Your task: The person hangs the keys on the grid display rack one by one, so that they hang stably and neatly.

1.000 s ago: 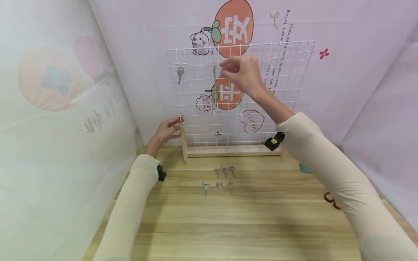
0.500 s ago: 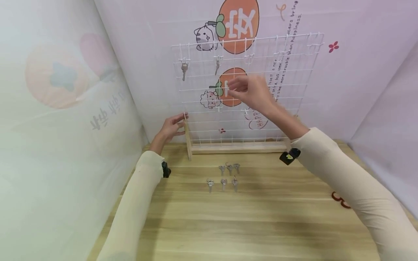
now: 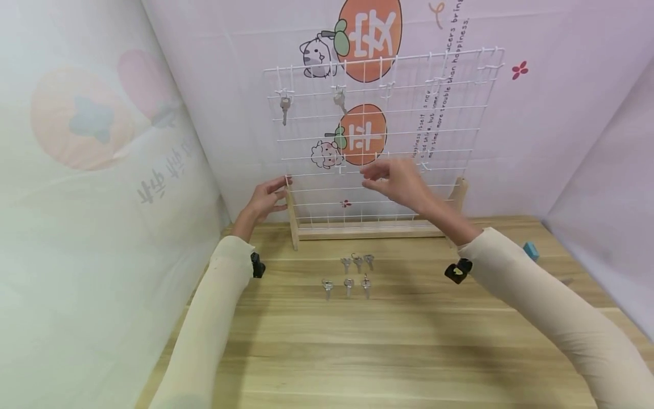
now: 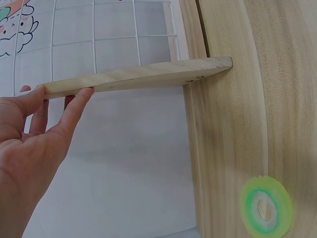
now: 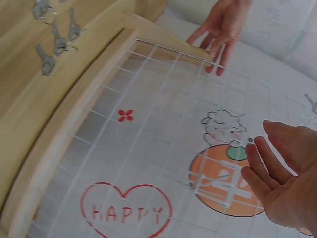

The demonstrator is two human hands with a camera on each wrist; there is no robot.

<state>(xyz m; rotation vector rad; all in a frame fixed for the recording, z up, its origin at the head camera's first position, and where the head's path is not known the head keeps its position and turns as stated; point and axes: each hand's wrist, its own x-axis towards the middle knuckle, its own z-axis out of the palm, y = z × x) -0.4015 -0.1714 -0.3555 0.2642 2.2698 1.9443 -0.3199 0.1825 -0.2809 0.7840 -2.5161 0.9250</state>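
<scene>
Head view, right hand: the right hand [image 3: 395, 180] has dropped from the upper hooks to the lower part of the wire grid [image 3: 449, 122], empty and with relaxed fingers, so its key [image 3: 339, 102] now hangs on the second hook, right of the first hung key [image 3: 284, 107].
Head view, table: six keys [image 3: 348, 274] lie near the rack's wooden base [image 3: 368, 231].
Left wrist view: the left hand [image 4: 29, 134], fingers straight, steadies the rack's left wooden post [image 4: 133, 78].
Right wrist view: open palm, holding nothing, just off the grid.

head view high, wrist views close, sharing grid rack [image 3: 380, 142]
</scene>
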